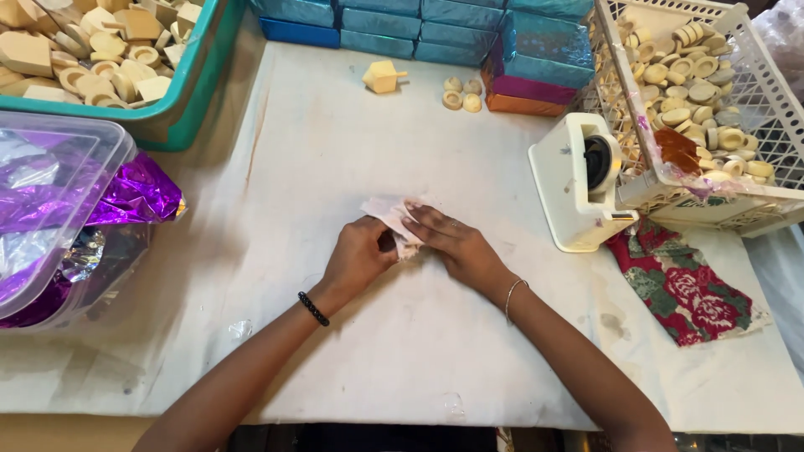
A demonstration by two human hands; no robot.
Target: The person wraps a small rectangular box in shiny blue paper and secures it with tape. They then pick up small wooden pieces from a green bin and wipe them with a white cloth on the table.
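Left hand: I see the left hand curled, its fingertips pinching the near side of a small white wrapper piece at the middle of the table.
Right hand: the right hand lies flat with fingers stretched, pressing on the same wrapper from the right side.
Wrapper place: it rests on the white table cover, between both hands, touching them.
Open room: I see bare cover in front of the hands and toward the near table edge.
Left edge: a clear plastic box with purple foil stands well apart.
Right edge: a white dispenser and a white basket of wooden rings stand near.
Far edge: blue foil-wrapped boxes line it, with a wooden dreidel just before them.
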